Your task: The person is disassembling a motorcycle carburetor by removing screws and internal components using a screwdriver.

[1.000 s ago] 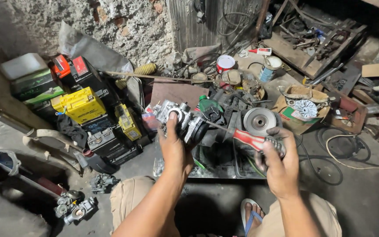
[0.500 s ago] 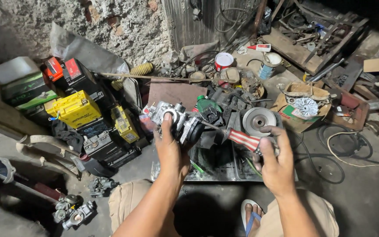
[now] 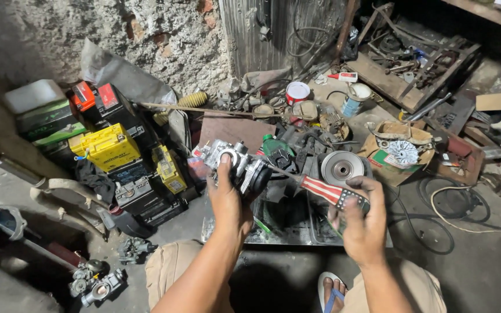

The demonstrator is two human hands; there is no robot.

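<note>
My left hand (image 3: 227, 200) grips a silver metal carburettor (image 3: 233, 163) and holds it up at the centre of the view. My right hand (image 3: 362, 223) is closed round the red, white and dark patterned handle of a screwdriver (image 3: 327, 190). Its thin shaft reaches left, and the tip meets the carburettor's black right end. Both hands hang above a dark, greasy tray (image 3: 297, 223) on the floor. My knees and a foot in a blue-strapped sandal (image 3: 333, 290) show at the bottom.
Stacked batteries, one yellow (image 3: 106, 148), stand at the left against a rough wall. A round metal pulley (image 3: 341, 168), a cardboard box with a fan-like part (image 3: 401, 152), cans (image 3: 297, 93), coiled cables (image 3: 453, 208) and loose carburettor parts (image 3: 97, 284) litter the floor.
Both hands stay on the carburettor and the screwdriver. The screwdriver handle has shifted slightly in my right hand, and the camera view has drifted a little.
</note>
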